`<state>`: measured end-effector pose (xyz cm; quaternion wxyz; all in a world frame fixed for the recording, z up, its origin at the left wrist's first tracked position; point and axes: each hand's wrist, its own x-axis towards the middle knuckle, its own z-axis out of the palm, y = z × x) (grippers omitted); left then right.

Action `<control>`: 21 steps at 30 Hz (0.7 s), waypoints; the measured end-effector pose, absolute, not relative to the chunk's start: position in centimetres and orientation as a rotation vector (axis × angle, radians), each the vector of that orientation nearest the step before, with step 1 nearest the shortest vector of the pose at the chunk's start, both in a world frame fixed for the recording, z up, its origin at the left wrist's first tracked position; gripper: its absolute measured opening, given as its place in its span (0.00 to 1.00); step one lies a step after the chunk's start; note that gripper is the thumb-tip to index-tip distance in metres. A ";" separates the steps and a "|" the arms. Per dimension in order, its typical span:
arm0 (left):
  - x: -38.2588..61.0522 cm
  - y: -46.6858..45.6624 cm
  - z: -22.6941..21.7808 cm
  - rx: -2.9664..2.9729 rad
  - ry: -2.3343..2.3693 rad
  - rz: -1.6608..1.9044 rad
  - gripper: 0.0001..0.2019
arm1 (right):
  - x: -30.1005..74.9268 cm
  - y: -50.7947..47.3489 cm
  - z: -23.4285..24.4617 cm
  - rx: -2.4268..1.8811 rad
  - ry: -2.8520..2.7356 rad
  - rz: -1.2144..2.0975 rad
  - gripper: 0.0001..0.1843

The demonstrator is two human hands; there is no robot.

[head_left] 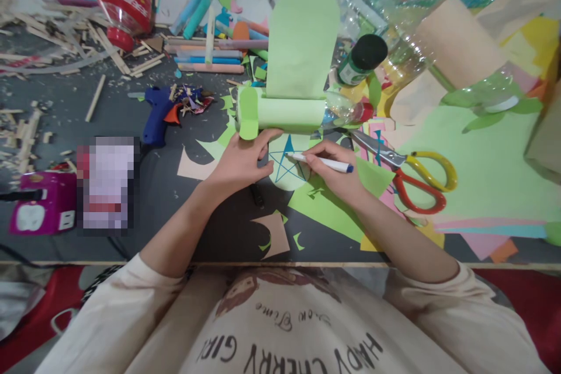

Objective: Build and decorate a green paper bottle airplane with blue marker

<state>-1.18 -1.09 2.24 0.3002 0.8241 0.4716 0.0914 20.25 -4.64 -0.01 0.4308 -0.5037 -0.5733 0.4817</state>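
My right hand (331,170) pinches a white marker (328,160) with a blue end, its tip on a five-pointed star outline. The blue star (287,168) is drawn on a rounded light green paper flap (284,182), with its top point filled in. My left hand (245,159) grips a plastic bottle (291,112) wrapped in green paper, index finger along its lower edge and thumb beside the flap. Some of its fingers are hidden. Another rounded green flap (303,38) extends from the bottle's far side. A red cap (363,111) closes the bottle's right end.
Scissors (398,160) lie right of my right hand, near green paper sheets (491,169). A blue glue gun (158,114), a phone-like blurred object (108,184) and a purple box (44,203) are left. Markers (210,55), wood sticks (107,49) and bottles (129,0) crowd the back.
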 end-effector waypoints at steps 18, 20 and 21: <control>-1.1 -1.1 2.5 2.164 1.255 0.221 0.25 | 20.4 -4.8 -0.2 -1.259 -1.549 1.189 0.11; -1.1 -1.1 2.5 2.170 1.255 0.217 0.25 | 20.5 -4.9 -0.1 -1.245 -1.577 1.191 0.11; -1.2 -1.2 2.5 2.172 1.255 0.216 0.25 | 20.5 -4.9 -0.1 -1.235 -1.586 1.189 0.11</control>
